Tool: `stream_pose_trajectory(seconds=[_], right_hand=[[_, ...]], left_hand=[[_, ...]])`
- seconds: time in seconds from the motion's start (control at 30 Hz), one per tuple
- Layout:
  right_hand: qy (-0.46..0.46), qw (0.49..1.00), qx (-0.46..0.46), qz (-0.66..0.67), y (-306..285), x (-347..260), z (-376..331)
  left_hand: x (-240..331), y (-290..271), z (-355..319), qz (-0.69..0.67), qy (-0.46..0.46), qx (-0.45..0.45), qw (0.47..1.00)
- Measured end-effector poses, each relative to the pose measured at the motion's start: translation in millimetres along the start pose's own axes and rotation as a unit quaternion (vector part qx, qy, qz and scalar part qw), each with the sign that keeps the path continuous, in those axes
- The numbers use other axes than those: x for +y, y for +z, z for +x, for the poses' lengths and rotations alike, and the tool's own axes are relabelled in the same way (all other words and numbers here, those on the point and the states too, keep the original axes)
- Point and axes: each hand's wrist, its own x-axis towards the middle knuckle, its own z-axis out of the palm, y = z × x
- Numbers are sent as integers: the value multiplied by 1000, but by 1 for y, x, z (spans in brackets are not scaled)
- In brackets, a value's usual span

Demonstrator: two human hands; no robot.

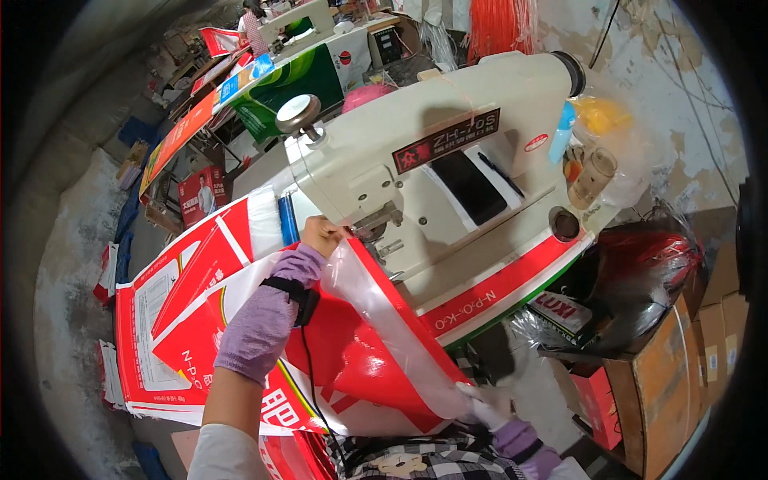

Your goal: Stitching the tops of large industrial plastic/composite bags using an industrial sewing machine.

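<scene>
A red and white plastic sack (360,344) stretches between my two hands, its red edge running from the sewing machine's needle area down to the lower right. My left hand (322,235), bare-fingered above a purple sleeve, is closed on the sack's upper corner, right beside the presser parts (380,228). At the lower right, my right hand (482,406) wears a whitish glove and pinches the other end of that edge; it is slightly blurred. The large cream industrial sewing machine (360,152) stands just beyond the sack. More printed sacks (172,320) lie flat to the left.
A dark phone (472,188) and a pen (502,174) rest on the machine bed. To their right are a clear cup (594,178) and a light blue bottle (562,132). A cardboard box (652,392) stands at the lower right. Another person (254,28) is at a far machine.
</scene>
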Motion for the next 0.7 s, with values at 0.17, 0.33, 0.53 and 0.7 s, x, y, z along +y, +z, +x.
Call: stream_pose_trajectory(seconds=[0.17, 0.33, 0.53, 0.7], right_hand=[[84, 987, 10, 137, 19, 12, 1], [66, 989, 2, 129, 4, 4, -38], [97, 976, -78, 178, 19, -23, 29], [25, 987, -31, 154, 32, -82, 135]], left_hand=[[43, -23, 1, 227, 117, -125, 959], [59, -38, 10, 227, 169, -221, 933], [139, -1, 26, 480, -51, -327, 812], [194, -2, -78, 403, 227, -203, 863]])
